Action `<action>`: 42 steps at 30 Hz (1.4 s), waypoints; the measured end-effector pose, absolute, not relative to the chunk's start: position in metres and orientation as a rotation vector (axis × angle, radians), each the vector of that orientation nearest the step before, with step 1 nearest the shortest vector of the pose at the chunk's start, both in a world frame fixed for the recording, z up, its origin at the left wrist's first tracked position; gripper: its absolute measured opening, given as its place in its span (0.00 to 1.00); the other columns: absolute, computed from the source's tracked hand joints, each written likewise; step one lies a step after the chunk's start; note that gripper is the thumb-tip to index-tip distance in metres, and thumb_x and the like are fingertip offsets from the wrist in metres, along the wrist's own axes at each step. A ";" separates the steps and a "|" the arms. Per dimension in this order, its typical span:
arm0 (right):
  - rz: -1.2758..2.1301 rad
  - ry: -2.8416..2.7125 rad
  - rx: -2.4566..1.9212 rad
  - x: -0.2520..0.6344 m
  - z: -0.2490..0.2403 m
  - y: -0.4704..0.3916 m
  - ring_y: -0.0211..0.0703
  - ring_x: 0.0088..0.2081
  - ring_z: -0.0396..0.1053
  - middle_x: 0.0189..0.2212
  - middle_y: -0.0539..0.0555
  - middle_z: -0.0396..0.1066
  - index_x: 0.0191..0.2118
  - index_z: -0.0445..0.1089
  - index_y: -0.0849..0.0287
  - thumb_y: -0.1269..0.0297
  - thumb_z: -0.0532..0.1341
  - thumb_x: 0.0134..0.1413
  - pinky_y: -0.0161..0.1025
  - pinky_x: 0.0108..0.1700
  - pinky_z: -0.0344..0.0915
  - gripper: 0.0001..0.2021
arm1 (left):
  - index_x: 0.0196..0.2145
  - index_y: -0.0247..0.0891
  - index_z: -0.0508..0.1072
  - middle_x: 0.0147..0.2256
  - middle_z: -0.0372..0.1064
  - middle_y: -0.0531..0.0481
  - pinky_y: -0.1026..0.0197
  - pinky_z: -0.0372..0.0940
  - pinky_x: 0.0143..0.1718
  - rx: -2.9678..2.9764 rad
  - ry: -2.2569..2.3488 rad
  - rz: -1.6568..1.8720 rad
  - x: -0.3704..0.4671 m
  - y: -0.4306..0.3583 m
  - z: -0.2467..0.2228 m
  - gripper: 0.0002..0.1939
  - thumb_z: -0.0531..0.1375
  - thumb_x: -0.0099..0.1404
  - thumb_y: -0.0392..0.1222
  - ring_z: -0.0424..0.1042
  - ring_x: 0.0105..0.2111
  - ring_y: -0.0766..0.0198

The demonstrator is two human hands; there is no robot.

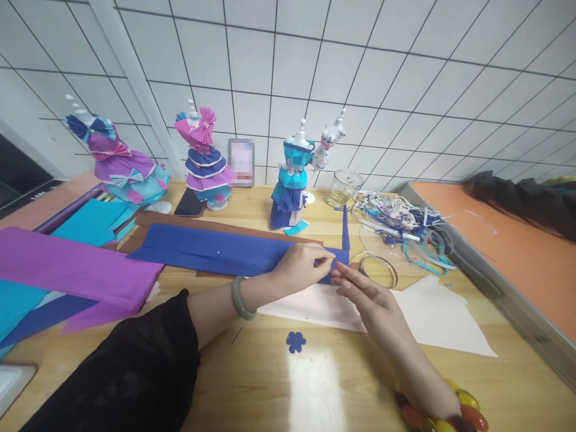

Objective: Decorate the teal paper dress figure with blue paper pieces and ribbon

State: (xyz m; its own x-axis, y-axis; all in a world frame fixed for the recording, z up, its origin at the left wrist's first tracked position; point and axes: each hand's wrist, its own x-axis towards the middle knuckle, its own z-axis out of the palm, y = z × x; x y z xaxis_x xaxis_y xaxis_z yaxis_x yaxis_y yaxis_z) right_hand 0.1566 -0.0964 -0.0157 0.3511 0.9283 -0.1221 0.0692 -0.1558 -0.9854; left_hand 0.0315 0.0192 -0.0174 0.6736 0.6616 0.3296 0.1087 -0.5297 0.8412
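My left hand [302, 264] is pinched closed above the right part of a long dark blue sheet [216, 249]; what it holds, if anything, is too small to make out. Close beside it, my right hand [366, 294] has its fingers stretched out, the tips near my left fingertips. Under both hands a white sheet [315, 306] lies on the wooden table [243, 384]. A dark blue paper flower [296, 342] lies flat nearer to me.
Dressed miniature mannequins [206, 162] stand along the tiled wall, with a dark phone [190, 203] and a glass cup [344, 189]. Purple sheets [81, 264] lie left. Paper scraps [396, 216] and a ring [380, 270] lie right, near an orange surface [504, 252].
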 end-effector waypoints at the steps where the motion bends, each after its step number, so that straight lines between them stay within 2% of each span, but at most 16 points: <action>1: 0.980 -0.929 -1.525 0.157 -0.015 -0.096 0.50 0.46 0.68 0.44 0.57 0.72 0.47 0.70 0.56 0.55 0.63 0.46 0.47 0.46 0.64 0.21 | 0.32 0.34 0.75 0.31 0.72 0.45 0.63 0.63 0.34 1.895 0.606 0.769 0.032 0.021 -0.017 0.10 0.54 0.59 0.38 0.69 0.31 0.65; 4: 0.799 -0.978 -1.557 0.160 -0.016 -0.096 0.48 0.43 0.69 0.41 0.56 0.73 0.45 0.70 0.55 0.57 0.63 0.47 0.47 0.46 0.64 0.18 | 0.35 0.30 0.73 0.32 0.71 0.42 0.64 0.64 0.28 1.451 0.546 0.545 0.033 0.027 -0.014 0.12 0.57 0.58 0.41 0.68 0.28 0.67; 7: 0.549 -1.132 -1.596 0.163 -0.018 -0.097 0.47 0.40 0.69 0.39 0.56 0.71 0.44 0.70 0.55 0.58 0.60 0.50 0.45 0.43 0.65 0.15 | 0.37 0.30 0.73 0.35 0.70 0.42 0.64 0.64 0.28 1.206 0.425 0.392 0.031 0.029 -0.012 0.14 0.60 0.56 0.43 0.69 0.28 0.68; 16: 0.046 -1.483 -1.601 0.164 -0.013 -0.097 0.44 0.34 0.66 0.34 0.56 0.70 0.42 0.68 0.56 0.64 0.56 0.55 0.42 0.34 0.63 0.10 | 0.38 0.31 0.73 0.37 0.70 0.40 0.63 0.63 0.28 1.128 0.351 0.295 0.029 0.026 -0.012 0.14 0.59 0.57 0.43 0.69 0.29 0.67; 21: -0.010 -1.501 -1.595 0.162 -0.010 -0.097 0.43 0.32 0.65 0.32 0.55 0.69 0.39 0.69 0.57 0.65 0.57 0.54 0.41 0.33 0.62 0.08 | 0.38 0.31 0.73 0.36 0.70 0.41 0.64 0.63 0.27 1.162 0.361 0.275 0.030 0.025 -0.012 0.14 0.59 0.56 0.43 0.69 0.29 0.67; 26: 0.131 -1.388 -1.679 0.163 -0.012 -0.096 0.41 0.29 0.64 0.29 0.53 0.69 0.37 0.70 0.57 0.59 0.58 0.52 0.39 0.31 0.62 0.09 | 0.39 0.32 0.73 0.35 0.70 0.42 0.64 0.64 0.27 1.272 0.324 0.255 0.030 0.022 -0.010 0.15 0.58 0.57 0.44 0.69 0.29 0.67; 31: 0.253 -1.315 -1.678 0.167 -0.019 -0.096 0.42 0.30 0.67 0.32 0.55 0.72 0.36 0.70 0.58 0.59 0.58 0.53 0.38 0.29 0.63 0.09 | 0.38 0.33 0.73 0.33 0.70 0.45 0.63 0.64 0.28 1.291 0.276 0.244 0.027 0.020 -0.010 0.14 0.57 0.58 0.45 0.68 0.29 0.67; 34: 0.047 -1.428 -1.662 0.167 -0.019 -0.097 0.43 0.30 0.66 0.31 0.55 0.70 0.35 0.69 0.58 0.60 0.58 0.52 0.39 0.30 0.62 0.08 | 0.38 0.34 0.73 0.33 0.70 0.45 0.62 0.63 0.29 1.230 0.288 0.231 0.027 0.021 -0.012 0.14 0.59 0.56 0.45 0.68 0.29 0.67; 37: -0.189 -1.608 -1.538 0.167 -0.018 -0.097 0.45 0.34 0.66 0.33 0.56 0.69 0.36 0.68 0.57 0.65 0.58 0.52 0.41 0.34 0.63 0.05 | 0.37 0.34 0.73 0.31 0.70 0.47 0.62 0.63 0.29 1.129 0.300 0.202 0.026 0.023 -0.011 0.14 0.59 0.55 0.45 0.68 0.28 0.68; 42: -0.370 -1.798 -1.507 0.170 -0.020 -0.096 0.48 0.37 0.67 0.35 0.58 0.69 0.40 0.68 0.58 0.68 0.57 0.54 0.45 0.38 0.63 0.08 | 0.32 0.33 0.74 0.30 0.69 0.47 0.63 0.62 0.28 1.100 0.294 0.166 0.023 0.024 -0.004 0.12 0.60 0.54 0.46 0.66 0.26 0.69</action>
State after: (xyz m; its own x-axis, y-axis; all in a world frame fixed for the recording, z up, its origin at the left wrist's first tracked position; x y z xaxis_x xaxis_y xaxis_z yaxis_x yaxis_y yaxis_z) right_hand 0.1700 -0.0962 -0.0204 -0.0278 0.7182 0.6953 0.9343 0.2659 -0.2372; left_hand 0.0226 0.0237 -0.0039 0.9489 0.2764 -0.1521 0.0133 0.4469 0.8945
